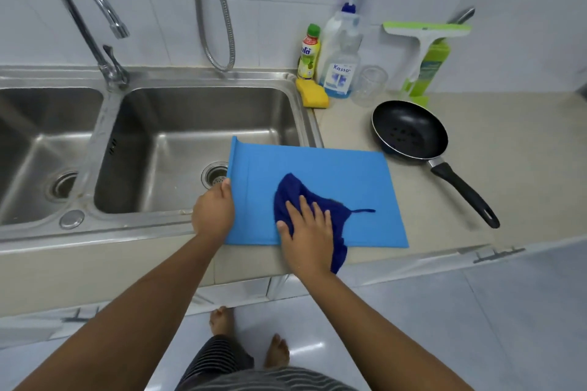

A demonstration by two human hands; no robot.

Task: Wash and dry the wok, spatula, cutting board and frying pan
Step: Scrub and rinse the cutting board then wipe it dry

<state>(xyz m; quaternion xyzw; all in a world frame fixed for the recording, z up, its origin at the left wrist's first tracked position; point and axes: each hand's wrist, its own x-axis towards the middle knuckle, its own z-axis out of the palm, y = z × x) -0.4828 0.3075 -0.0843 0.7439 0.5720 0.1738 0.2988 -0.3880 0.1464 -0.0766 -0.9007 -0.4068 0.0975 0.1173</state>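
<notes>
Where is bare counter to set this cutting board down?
Bare counter lies right of the frying pan, and in a strip between cutting board and pan handle. The right sink basin is bare too. Crowded: back corner with soap bottle, sponge, glass, squeegee.

A blue cutting board [317,168] lies flat on the table [476,174], its raised left edge jutting over the right basin of the steel sink [197,76]. The left grip [213,211] holds that edge. The right grip [306,233] presses a dark blue cloth [292,194] onto the board with straight, spread fingers. A black frying pan [409,130] sits upright near the board's far right corner. A yellow sponge [313,95] lies by the wall.
</notes>
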